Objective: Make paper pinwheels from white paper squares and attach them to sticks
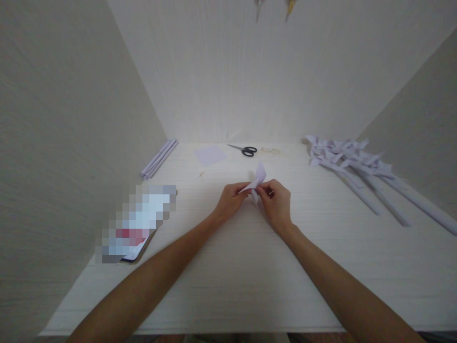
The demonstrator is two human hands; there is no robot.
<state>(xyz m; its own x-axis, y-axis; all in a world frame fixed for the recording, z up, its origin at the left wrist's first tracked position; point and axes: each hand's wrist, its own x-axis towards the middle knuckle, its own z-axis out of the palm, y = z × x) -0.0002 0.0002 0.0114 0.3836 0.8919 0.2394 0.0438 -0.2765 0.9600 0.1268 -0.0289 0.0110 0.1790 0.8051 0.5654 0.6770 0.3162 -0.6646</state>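
From my remote station I watch two bare hands over a white worktop (221, 290), the left hand (228, 202) and right hand (279, 202) both closed in a fingertip pinch on a folded paper piece (261, 172) — pale lilac, near the middle, in front of the black-handled scissors (249, 151) and a flat paper square (210, 155). I judge it nearly weightless, crisp along its creases but soft at the flaring tips, easily crumpled or torn rather than slippery; I would take hold near the gathered centre, lightly, leaving the flaps free. How firmly the fingers press, I cannot tell. Rolled paper sticks (159, 159) lie at left — paper-topped sticks (352, 157) at right.
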